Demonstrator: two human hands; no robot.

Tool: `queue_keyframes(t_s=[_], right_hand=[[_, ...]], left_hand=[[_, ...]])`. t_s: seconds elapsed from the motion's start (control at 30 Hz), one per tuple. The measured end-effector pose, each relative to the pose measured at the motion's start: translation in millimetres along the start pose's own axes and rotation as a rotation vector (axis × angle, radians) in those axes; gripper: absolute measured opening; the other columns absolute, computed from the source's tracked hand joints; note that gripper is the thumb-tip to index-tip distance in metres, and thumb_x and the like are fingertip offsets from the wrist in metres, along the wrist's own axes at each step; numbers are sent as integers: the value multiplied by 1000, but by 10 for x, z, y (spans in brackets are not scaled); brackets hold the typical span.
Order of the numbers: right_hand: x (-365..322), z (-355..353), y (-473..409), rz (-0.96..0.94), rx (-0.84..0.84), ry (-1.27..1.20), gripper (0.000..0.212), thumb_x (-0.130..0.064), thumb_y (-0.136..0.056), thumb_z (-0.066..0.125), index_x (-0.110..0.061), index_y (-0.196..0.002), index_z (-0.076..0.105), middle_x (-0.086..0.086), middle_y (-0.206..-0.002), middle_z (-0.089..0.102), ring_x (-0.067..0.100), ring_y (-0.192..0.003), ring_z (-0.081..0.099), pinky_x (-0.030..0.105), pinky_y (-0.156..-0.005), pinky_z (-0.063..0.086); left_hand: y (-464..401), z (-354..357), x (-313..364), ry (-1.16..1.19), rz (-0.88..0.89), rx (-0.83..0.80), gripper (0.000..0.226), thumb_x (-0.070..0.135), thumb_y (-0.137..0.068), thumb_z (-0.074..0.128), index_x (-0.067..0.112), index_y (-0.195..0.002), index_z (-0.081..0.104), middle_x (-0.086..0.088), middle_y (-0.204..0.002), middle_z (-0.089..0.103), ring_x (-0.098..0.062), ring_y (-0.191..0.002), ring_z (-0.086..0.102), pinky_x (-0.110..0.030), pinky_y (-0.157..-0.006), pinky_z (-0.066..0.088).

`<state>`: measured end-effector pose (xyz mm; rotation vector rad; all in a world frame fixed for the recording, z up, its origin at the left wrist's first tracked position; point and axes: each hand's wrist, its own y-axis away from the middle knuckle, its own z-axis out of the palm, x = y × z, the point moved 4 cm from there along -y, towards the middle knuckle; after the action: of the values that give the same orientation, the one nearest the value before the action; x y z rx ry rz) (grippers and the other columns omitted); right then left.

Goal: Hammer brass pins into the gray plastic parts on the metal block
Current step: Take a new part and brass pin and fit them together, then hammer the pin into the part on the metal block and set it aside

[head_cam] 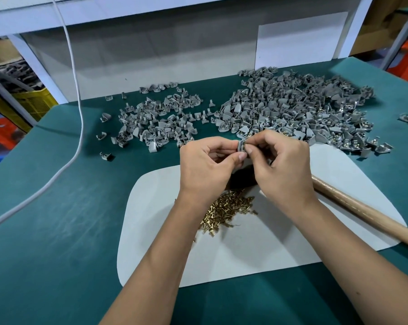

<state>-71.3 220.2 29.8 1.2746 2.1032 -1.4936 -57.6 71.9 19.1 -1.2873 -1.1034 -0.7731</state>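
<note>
My left hand (pixel 207 165) pinches a small gray plastic part (pixel 240 146) between thumb and fingers, held above the table. My right hand (pixel 278 165) meets it from the right, its thumb and forefinger pinching a brass pin against the part. A heap of brass pins (pixel 224 209) lies on the white mat (pixel 257 254) under my wrists. A dark block (pixel 241 179), mostly hidden beneath my hands, sits on the mat. The wooden hammer handle (pixel 362 216) lies on the mat to the right; its head is hidden.
A pile of gray parts (pixel 156 120) spreads across the green table (pixel 57 231) at the back left. A larger pile (pixel 299 109), some with brass pins in them, lies at the back right. A white cable (pixel 78 113) runs down the left side.
</note>
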Motion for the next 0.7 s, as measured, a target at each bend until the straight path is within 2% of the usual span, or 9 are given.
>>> queue_keyframes(t_s=[0.17,0.33,0.5,0.57,0.6,0.63,0.7], right_hand=[[38,4,4,30,10,-43,4,-7,-89,73,-10,-90,75,-4,-81,72,7,-75,67,27,-72,55],[70,38,-10,77,-47,-64,6,-9,-90,73,-12,-92,78,-6,-82,74,7,-78,69,31,-76,57],[28,-74,-89,42,-172,-30,12,-14,-95,68,-16,-99,80,-8,-88,75,3,-84,68,20,-79,53],[84,-259,-162,64,-161,46,9,-19,-95,69,-19,-98,78,-10,-83,72,-4,-80,66,8,-70,47],[149,-380,-211,102,-156,112,6,-22,-95,71,-21,-94,76,-13,-79,69,-6,-74,64,7,-62,44],[231,-496,-259,151,-188,218,6,-28,-94,72,-24,-88,73,-14,-75,67,-3,-68,63,11,-58,44],[437,-644,-291,276,-411,509,21,-41,-88,77,-26,-79,66,-9,-73,66,9,-69,63,27,-63,50]], left_hand=[[5,-3,16,-28,20,0,24,-11,-77,81,8,-92,80,-3,-81,79,-10,-74,75,-18,-70,58],[-1,-14,0,-189,70,4,27,-2,-72,88,15,-91,80,6,-82,78,-7,-74,75,-20,-72,59],[-12,-59,-7,-315,114,94,31,8,-73,91,24,-96,76,9,-79,76,-4,-75,73,-21,-73,60],[-24,-98,-9,-340,86,107,39,12,-73,91,29,-103,72,9,-80,74,-4,-78,73,-21,-77,60],[-36,-124,-10,-337,73,107,39,13,-75,90,30,-103,70,9,-80,74,-3,-80,73,-22,-79,60],[-53,-150,-10,-344,69,102,36,13,-77,89,29,-103,70,10,-82,74,-2,-82,73,-23,-80,61],[-93,-198,-7,-405,73,56,23,13,-83,84,24,-101,75,14,-88,75,0,-85,72,-28,-84,61]])
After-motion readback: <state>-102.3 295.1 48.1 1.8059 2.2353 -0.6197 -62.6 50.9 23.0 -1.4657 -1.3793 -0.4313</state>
